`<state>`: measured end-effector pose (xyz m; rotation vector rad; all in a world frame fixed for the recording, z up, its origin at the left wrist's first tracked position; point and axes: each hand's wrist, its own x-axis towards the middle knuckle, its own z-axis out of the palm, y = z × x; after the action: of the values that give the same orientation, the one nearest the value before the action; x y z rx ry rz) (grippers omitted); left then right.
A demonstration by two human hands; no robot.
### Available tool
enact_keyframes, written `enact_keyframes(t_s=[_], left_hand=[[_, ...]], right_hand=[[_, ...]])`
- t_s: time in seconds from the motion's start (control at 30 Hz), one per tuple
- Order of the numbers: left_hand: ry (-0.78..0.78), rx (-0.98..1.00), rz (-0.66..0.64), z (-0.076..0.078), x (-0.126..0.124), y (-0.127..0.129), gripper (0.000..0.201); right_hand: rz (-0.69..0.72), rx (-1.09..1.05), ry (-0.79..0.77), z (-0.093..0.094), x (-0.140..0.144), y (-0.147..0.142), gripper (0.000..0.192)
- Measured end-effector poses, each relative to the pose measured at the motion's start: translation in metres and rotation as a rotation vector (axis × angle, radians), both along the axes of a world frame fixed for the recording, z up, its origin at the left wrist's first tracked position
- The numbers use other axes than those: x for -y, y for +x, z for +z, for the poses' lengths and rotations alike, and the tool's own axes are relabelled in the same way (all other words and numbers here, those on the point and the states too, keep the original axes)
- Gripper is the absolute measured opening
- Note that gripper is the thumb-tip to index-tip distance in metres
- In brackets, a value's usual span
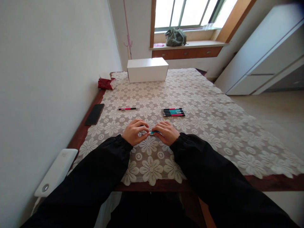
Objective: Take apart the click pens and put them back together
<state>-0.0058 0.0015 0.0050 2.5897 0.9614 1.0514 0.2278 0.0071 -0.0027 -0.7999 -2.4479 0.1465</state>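
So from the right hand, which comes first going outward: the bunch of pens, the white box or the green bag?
1. Bunch of pens, just beyond the right hand.
2. White box, at the table's far end.
3. Green bag, on the window ledge.

white wall (47,63) on the left, bright window (187,12) beyond the table (273,182), white cabinet (268,53) on the right

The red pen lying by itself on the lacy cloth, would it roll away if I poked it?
Probably not far. The red pen looks thin and round, so a sideways poke could start it rolling, but the bumpy lace tablecloth would likely slow it. It looks stiff and light, easy to pinch up. Both hands, left hand and right hand, manage a similar teal pen easily.
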Motion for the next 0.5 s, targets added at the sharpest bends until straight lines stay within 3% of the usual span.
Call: enact_keyframes(t_s=[0.2, 0.37, 0.5], left_hand=[[-0.012, 0.018, -0.038, -0.003, -0.003, -0.002, 0.01], [-0.003, 0.048, -0.007, -0.002, -0.003, -0.002, 0.014], [-0.019, 0.0, 0.003, -0.002, -0.003, -0.002, 0.011]], right_hand=[[0.093, -0.065, -0.05, -0.003, 0.003, -0.002, 0.019], [0.158, -0.176, -0.012, 0.008, 0.012, -0.001, 0.031], [0.083, -0.402, 0.058, 0.014, 0.017, 0.001, 0.027]])
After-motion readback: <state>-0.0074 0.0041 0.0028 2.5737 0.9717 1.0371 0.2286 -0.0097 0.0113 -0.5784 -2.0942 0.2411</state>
